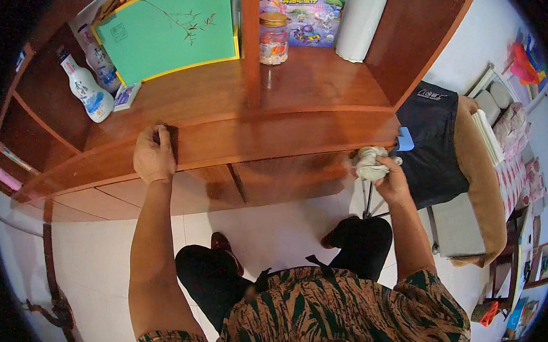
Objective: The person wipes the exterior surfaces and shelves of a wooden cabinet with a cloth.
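Observation:
My right hand [393,181] is closed round a bunched pale cloth [372,163], which touches the right end of the cabinet's curved front edge. My left hand [155,155] rests in a loose curl against the front board [269,134] of the reddish-brown wooden cabinet, well to the left of the cloth. Nothing shows between its fingers. On the shelf above the hands stand a green board with a yellow frame [170,38] and a glass jar with a gold lid [273,42].
White bottles [88,89] stand at the shelf's left. A colourful printed box [305,19] and a white roll [360,25] are at the back right. A light blue hook-shaped piece [405,139] sits at the cabinet's right corner, beside a chair back with black cloth [430,159].

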